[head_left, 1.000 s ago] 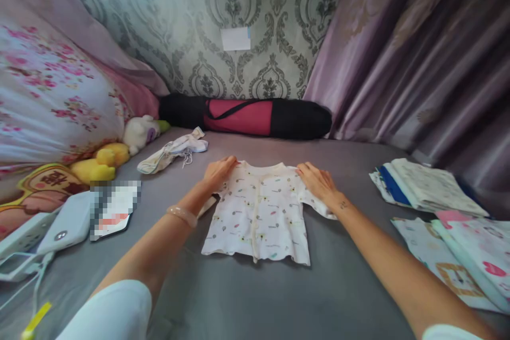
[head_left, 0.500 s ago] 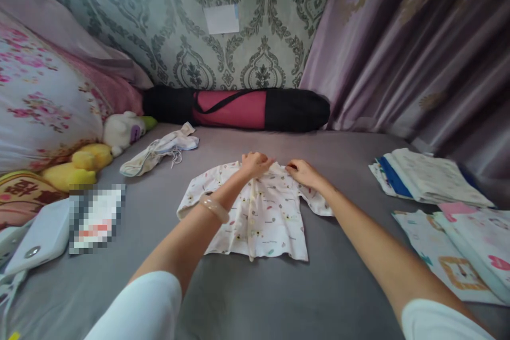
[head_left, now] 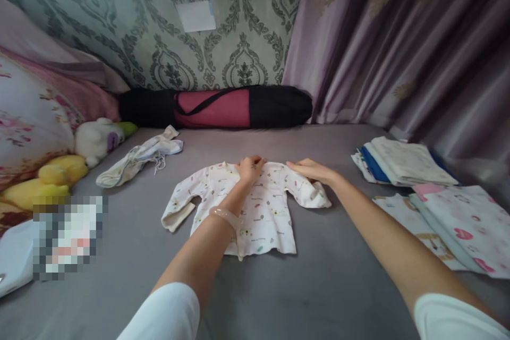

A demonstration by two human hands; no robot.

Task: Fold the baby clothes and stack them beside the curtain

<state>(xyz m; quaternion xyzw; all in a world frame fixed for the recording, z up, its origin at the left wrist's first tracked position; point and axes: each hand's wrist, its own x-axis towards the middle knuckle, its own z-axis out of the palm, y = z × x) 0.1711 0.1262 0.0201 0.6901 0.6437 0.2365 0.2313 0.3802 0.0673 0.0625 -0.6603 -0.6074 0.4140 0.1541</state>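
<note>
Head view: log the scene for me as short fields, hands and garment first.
Left hand: on the shirt near its neckline
Right hand: fingers extended, at the shoulder on picture right
Garment: small white printed shirt, laid out, sleeves spread
Surface: grey sheet
Picture left: rumpled pale cloth
Picture right: folded cloths, two piles
Back: black-and-red bag

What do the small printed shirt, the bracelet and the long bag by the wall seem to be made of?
Small printed shirt: probably thin cotton-like fabric, matte, judging by its soft creases and limp sleeves. Bracelet: pale, smooth, faintly shiny; stone, glass or plastic, the look leaves open. Long bag: likely synthetic cloth, dull, judging by its soft outline.
</note>
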